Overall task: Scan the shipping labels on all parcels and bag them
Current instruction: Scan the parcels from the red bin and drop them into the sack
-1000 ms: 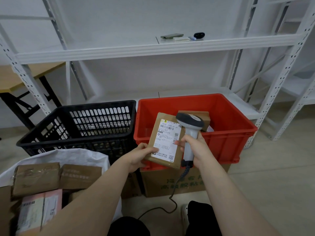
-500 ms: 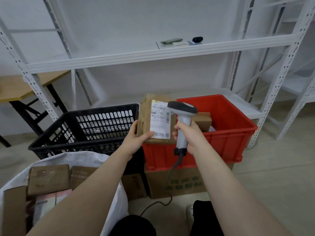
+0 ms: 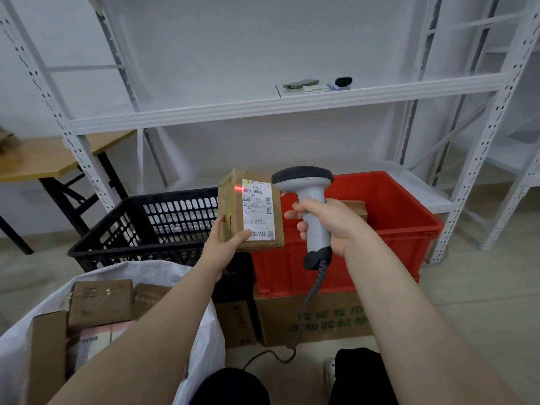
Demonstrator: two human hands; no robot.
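My left hand (image 3: 223, 244) grips a brown cardboard parcel (image 3: 233, 211) by its lower left corner and holds it upright, its white shipping label (image 3: 257, 210) facing me. A red scan line glows at the label's top left edge. My right hand (image 3: 327, 223) grips the handle of a grey barcode scanner (image 3: 309, 200), its head just right of the parcel's top. The scanner's coiled cable hangs down between my knees. A white woven bag (image 3: 175, 276) at the lower left holds several brown parcels (image 3: 100, 301).
A red crate (image 3: 409, 229) sits behind my hands with another brown parcel (image 3: 355, 207) inside. A black slotted basket (image 3: 152, 226) stands left of it. Cardboard boxes (image 3: 321, 320) lie under the crate. White metal shelving (image 3: 263, 109) fills the back; a wooden table (image 3: 43, 159) stands at the left.
Both hands rose and shifted left, out of the red crate. The parcel turned upright and the scanner's red line now falls on the label's top left.
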